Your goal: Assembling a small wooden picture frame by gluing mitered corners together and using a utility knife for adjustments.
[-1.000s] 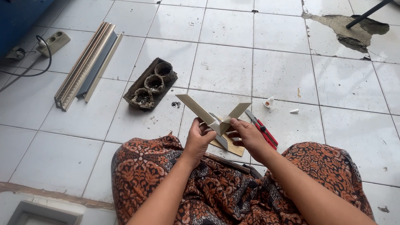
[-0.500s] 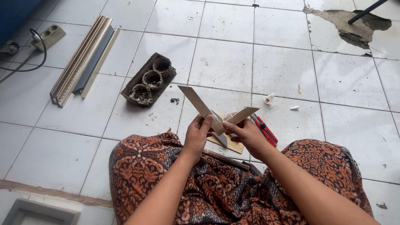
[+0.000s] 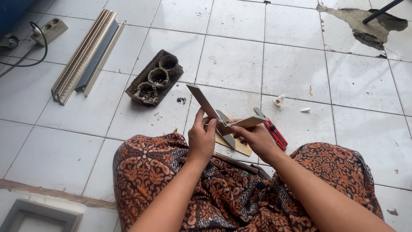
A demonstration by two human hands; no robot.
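Note:
Over my lap, my left hand (image 3: 201,136) grips a flat brown strip of moulding (image 3: 202,101) that slants up and away to the left. My right hand (image 3: 254,138) holds a second, shorter strip (image 3: 249,122) pointing right. The two strips meet at a corner between my thumbs, forming a V. A grey piece (image 3: 225,124) sits at that joint. Below the hands a tan piece of card (image 3: 241,147) lies on the tiled floor. A red utility knife (image 3: 274,133) rests on the floor just right of my right hand.
A dark tray with three round pots (image 3: 154,78) lies on the floor ahead. Long moulding lengths (image 3: 84,55) lie at the far left beside a power strip (image 3: 51,28) and cable. A small white cap (image 3: 280,100) and a white scrap (image 3: 305,110) lie to the right. A broken tile patch (image 3: 358,25) is at top right.
Both hands have lifted the joined strips slightly and drawn them closer together at the corner. The view has shifted a little; nothing on the floor moved.

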